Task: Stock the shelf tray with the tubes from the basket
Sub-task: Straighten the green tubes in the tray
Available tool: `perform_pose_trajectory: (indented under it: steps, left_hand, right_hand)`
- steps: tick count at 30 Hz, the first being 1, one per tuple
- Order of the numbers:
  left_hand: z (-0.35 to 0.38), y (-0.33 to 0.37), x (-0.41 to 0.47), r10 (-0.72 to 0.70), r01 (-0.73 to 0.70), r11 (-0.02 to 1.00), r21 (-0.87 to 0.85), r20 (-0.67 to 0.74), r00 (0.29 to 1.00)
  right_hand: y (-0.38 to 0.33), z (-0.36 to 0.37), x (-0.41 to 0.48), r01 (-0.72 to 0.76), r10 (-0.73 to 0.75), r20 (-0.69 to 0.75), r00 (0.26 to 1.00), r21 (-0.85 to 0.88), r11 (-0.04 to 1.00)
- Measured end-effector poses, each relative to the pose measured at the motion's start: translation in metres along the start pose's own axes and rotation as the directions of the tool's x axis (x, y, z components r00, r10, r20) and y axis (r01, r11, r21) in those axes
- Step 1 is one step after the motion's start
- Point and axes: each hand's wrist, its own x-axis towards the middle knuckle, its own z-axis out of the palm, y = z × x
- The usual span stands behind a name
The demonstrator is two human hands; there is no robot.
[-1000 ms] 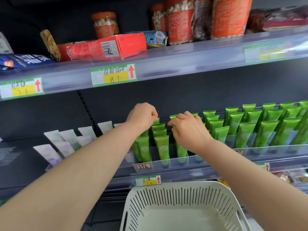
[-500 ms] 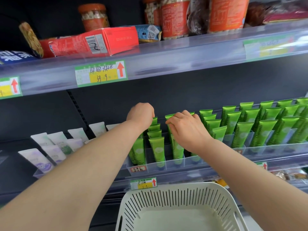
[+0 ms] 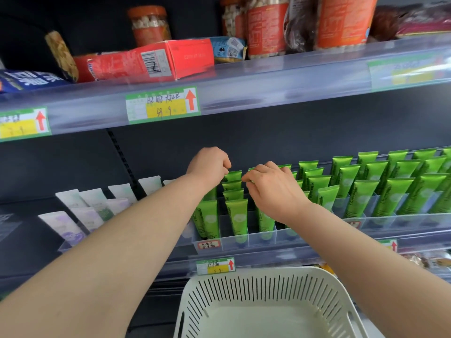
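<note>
Green tubes (image 3: 235,214) stand in rows inside the clear divided shelf tray (image 3: 305,236). My left hand (image 3: 210,164) is curled at the back of one column and pinches the top edge of the rear tube (image 3: 233,176). My right hand (image 3: 271,189) is just to the right, over the neighbouring column. Its bent fingers pinch at tube tops mostly hidden beneath them. The white slotted basket (image 3: 256,272) sits below the shelf and shows only its bare bottom.
Pale white and lilac tubes (image 3: 70,228) lie in a tray to the left. The shelf above (image 3: 268,79) overhangs close over my hands and carries a red box (image 3: 151,59), jars and bags. More green tubes (image 3: 390,191) fill the tray to the right.
Both hands stay on the same two columns of tubes. My right fingertips have drawn slightly closer to my left hand. The view has shifted a little.
</note>
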Motion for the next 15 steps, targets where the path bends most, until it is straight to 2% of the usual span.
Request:
perform_pose_trajectory:
  steps: [6, 15]
  left_hand:
    - [-0.017, -0.024, -0.02, -0.015, 0.016, 0.995, -0.102, 0.007, 1.0]
    - [-0.025, -0.053, -0.053, -0.03, 0.033, 0.994, -0.108, 0.024, 0.999]
  right_hand:
    - [-0.028, 0.005, 0.005, 0.082, -0.082, 0.014, 0.997, 0.031, 0.996]
    - [-0.067, 0.025, 0.013, 0.164, -0.16, 0.083, 0.984, -0.038, 0.986]
